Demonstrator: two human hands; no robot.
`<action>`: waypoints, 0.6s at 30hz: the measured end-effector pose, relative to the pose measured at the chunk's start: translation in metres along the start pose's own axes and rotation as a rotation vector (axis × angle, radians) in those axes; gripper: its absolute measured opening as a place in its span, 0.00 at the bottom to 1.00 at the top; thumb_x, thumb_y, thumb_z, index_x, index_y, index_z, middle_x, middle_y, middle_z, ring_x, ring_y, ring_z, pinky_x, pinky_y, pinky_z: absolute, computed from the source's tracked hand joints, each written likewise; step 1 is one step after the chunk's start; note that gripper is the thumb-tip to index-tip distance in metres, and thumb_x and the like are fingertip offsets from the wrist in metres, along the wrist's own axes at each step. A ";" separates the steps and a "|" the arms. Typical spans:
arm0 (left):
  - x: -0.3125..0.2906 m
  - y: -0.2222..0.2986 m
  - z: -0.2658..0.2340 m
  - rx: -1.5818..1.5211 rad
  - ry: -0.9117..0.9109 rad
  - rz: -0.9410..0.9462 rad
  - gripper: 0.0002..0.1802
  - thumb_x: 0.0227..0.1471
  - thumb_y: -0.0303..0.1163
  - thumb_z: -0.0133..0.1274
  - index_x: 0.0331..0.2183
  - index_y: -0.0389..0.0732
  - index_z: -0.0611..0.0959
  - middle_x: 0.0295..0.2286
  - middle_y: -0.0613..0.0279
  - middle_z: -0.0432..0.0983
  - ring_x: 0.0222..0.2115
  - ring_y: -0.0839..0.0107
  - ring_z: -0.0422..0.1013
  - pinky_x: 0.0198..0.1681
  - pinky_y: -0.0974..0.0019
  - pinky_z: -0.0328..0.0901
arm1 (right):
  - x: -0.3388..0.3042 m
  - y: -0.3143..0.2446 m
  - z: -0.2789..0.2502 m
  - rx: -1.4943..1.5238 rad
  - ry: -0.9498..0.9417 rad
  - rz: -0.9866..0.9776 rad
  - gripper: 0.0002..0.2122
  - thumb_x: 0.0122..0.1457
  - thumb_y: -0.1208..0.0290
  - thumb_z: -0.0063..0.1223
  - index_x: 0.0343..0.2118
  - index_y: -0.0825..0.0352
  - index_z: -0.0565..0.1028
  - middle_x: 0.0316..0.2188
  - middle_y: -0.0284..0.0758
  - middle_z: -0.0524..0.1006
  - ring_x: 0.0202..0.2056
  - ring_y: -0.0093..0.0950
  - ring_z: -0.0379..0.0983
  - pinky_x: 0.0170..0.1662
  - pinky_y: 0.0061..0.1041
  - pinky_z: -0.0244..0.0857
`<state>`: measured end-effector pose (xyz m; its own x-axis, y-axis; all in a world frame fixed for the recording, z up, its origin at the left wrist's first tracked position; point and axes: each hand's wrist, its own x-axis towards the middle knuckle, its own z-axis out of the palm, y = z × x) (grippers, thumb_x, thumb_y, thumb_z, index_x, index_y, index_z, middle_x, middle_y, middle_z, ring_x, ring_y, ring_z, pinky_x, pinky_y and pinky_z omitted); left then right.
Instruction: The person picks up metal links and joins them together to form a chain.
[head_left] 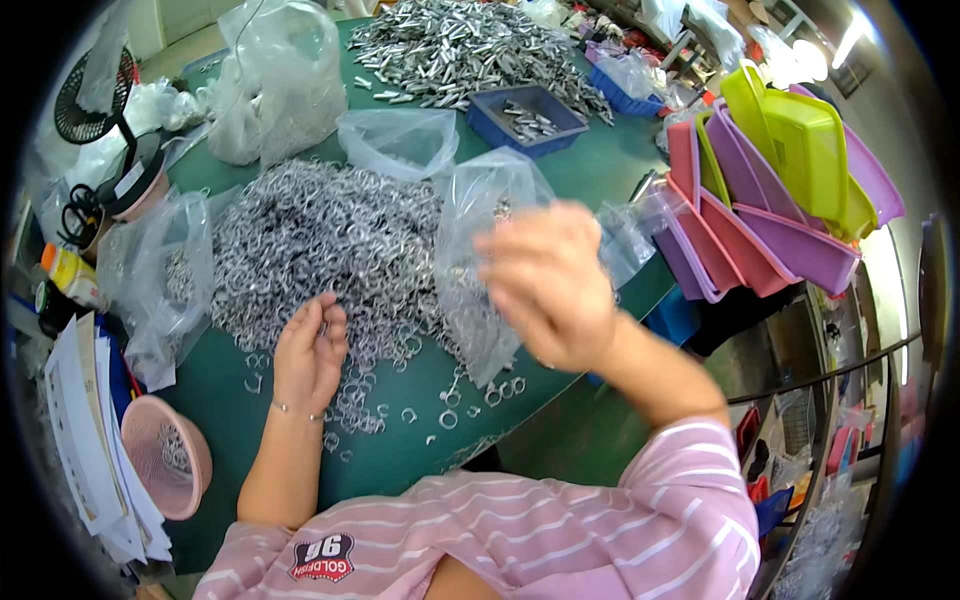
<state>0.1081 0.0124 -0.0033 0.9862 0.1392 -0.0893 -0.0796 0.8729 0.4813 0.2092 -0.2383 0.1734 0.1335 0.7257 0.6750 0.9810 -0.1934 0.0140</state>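
A large heap of small silvery metal rings (pixel 330 240) covers the middle of the green table (pixel 225 400). At its near edge is my left hand (pixel 312 350), palm partly turned up, with the fingers curled in and the fingertips close together. Whatever they hold, if anything, is too small to make out. My right hand (pixel 555 285) is raised over a see-through plastic bag (pixel 475 320) on the heap's right side. Motion smears its fingers, so their grip does not show. Several loose rings (pixel 448 418) lie in front of the bag.
Behind the heap stand a full plastic bag (pixel 280 95), a blue bin (pixel 525 120) of metal tubes and a pile of tubes (pixel 465 50). Stacked purple, red and green trays (pixel 800 140) rise at right. A pink basket (pixel 200 470) and papers (pixel 85 430) are at left.
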 end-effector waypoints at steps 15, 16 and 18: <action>-0.074 0.032 0.038 -0.482 -0.083 -0.067 0.38 0.58 0.51 0.35 0.52 0.21 0.58 0.55 0.30 0.48 0.58 0.42 0.45 0.60 0.47 0.48 | -0.082 -0.123 0.094 0.643 0.107 0.776 0.04 0.51 0.81 0.52 0.30 0.71 0.75 0.32 0.40 0.76 0.35 0.30 0.73 0.42 0.25 0.64; -0.079 0.033 0.037 -0.465 -0.060 -0.064 0.37 0.59 0.49 0.35 0.51 0.21 0.58 0.55 0.30 0.48 0.58 0.42 0.46 0.61 0.48 0.48 | -0.080 -0.126 0.097 0.644 0.084 0.763 0.03 0.51 0.81 0.52 0.30 0.71 0.75 0.32 0.40 0.76 0.35 0.30 0.73 0.42 0.25 0.64; -0.086 0.034 0.033 -0.433 -0.018 -0.069 0.34 0.59 0.46 0.35 0.51 0.21 0.59 0.54 0.30 0.49 0.58 0.42 0.46 0.61 0.48 0.47 | -0.078 -0.130 0.101 0.640 0.041 0.742 0.03 0.51 0.81 0.52 0.30 0.72 0.75 0.32 0.40 0.76 0.35 0.31 0.73 0.41 0.25 0.64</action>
<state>0.0250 0.0148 0.0500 0.9934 0.0689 -0.0914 -0.0632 0.9959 0.0643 0.0850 -0.2033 0.0444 0.7542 0.5385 0.3758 0.5425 -0.1885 -0.8187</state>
